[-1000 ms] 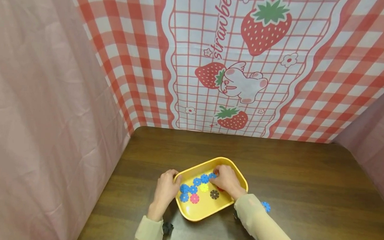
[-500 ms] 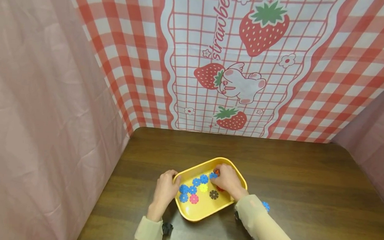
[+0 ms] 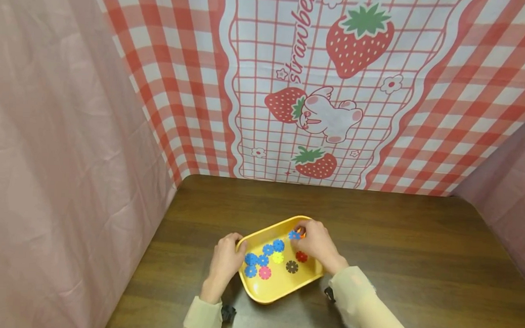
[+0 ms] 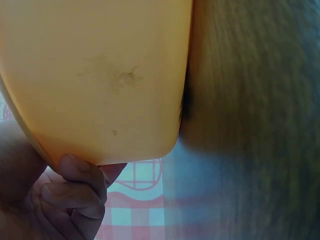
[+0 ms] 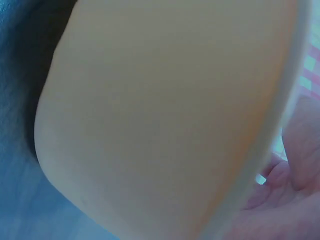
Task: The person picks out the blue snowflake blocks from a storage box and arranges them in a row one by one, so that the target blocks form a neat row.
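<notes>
My left hand (image 3: 228, 259) grips the rim of a yellow plastic tub (image 3: 278, 289) at its left end. In the left wrist view its fingers (image 4: 82, 170) curl under that rim against the outer wall. My right hand (image 3: 318, 242), over the tub's far right corner, pinches a blue snowflake disc (image 3: 294, 235), with an orange piece (image 3: 302, 232) at the same fingertips. Inside the tub lie several blue discs (image 3: 278, 245), a yellow disc (image 3: 278, 257), a pink disc (image 3: 264, 272), a brown disc (image 3: 291, 267) and a red disc (image 3: 301, 256). The tub wall hides most of the right hand in the right wrist view.
The tub stands on a dark wooden table (image 3: 418, 251). A red-checked strawberry cloth (image 3: 314, 112) hangs behind the table's far edge, with a pink curtain (image 3: 67, 149) on the left and another (image 3: 506, 182) on the right.
My right hand has risen and shifted right with the blue disc and orange piece, uncovering the red disc. A blue disc on the table is now hidden by the sleeve. The left hand stays put.
</notes>
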`<action>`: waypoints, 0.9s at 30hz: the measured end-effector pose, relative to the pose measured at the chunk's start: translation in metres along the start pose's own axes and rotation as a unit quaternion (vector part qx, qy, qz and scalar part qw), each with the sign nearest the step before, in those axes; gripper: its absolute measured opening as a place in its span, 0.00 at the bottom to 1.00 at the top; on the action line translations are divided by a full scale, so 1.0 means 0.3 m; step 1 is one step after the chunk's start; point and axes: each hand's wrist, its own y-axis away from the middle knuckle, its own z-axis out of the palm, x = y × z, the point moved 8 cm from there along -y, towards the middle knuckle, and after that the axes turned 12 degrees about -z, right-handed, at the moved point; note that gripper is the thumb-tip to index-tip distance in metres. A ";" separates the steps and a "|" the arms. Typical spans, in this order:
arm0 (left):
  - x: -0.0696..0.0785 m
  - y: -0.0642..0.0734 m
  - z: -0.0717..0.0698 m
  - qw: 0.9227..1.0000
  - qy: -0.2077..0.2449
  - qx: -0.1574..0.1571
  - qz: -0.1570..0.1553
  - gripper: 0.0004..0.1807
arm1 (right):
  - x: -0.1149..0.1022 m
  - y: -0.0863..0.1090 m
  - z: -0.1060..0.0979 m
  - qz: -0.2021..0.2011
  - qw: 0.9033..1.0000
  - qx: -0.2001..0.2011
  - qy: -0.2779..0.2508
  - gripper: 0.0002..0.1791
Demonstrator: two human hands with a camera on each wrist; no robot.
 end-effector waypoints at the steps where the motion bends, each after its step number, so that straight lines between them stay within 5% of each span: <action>1: 0.001 0.000 0.000 1.000 0.000 0.000 0.000 0.06 | -0.003 0.001 -0.008 -0.005 1.000 0.004 -0.001 0.15; 27: -0.001 -0.001 0.003 1.000 0.003 -0.001 0.002 0.06 | 0.045 0.090 -0.185 -0.011 0.998 0.062 -0.030 0.15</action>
